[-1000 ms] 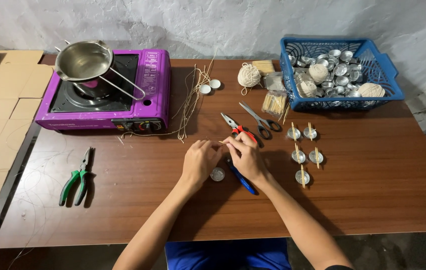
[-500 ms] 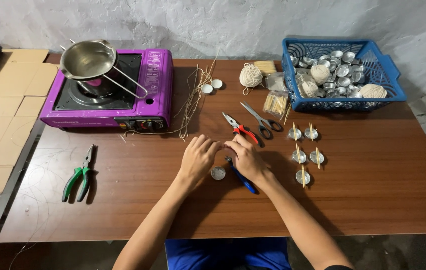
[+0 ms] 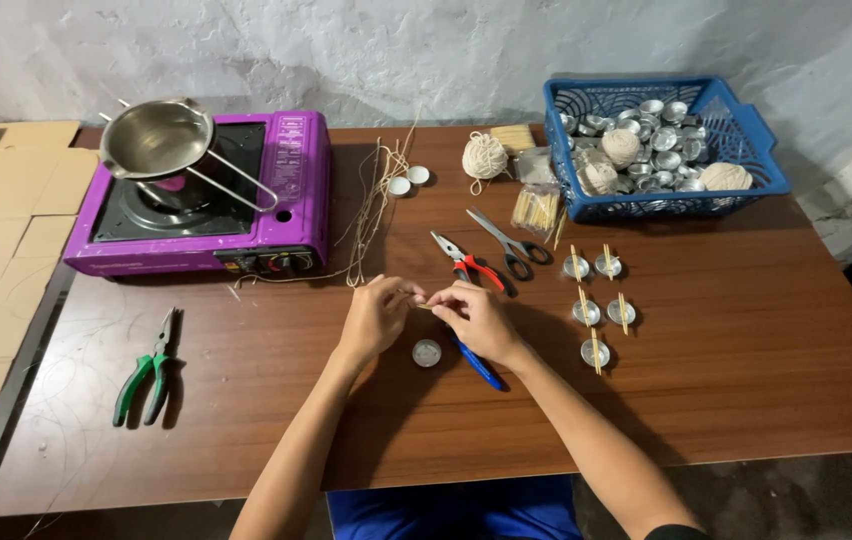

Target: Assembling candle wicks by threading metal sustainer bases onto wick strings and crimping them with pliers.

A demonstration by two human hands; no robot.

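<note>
— Where are our hands?

— Over the middle of the desk (image 3: 746, 380). Our left hand (image 3: 376, 318) and right hand (image 3: 474, 318) meet fingertip to fingertip, both in a narrow pinch grip on a thin piece of wick string (image 3: 420, 301) held between them, just above the wood.

— And the little cup?

— The small metal tealight cup (image 3: 427, 352) sits on the desk just below our hands, apart from them. A blue-handled tool (image 3: 479, 364) lies under our right wrist.

— What else do we see nearby?

— Red-handled pliers (image 3: 465, 264) and scissors (image 3: 506, 245) just beyond our hands, six cups with sticks across them (image 3: 596, 300) to the right, and loose wick strands (image 3: 371, 215) beside the purple stove (image 3: 286, 190).
</note>
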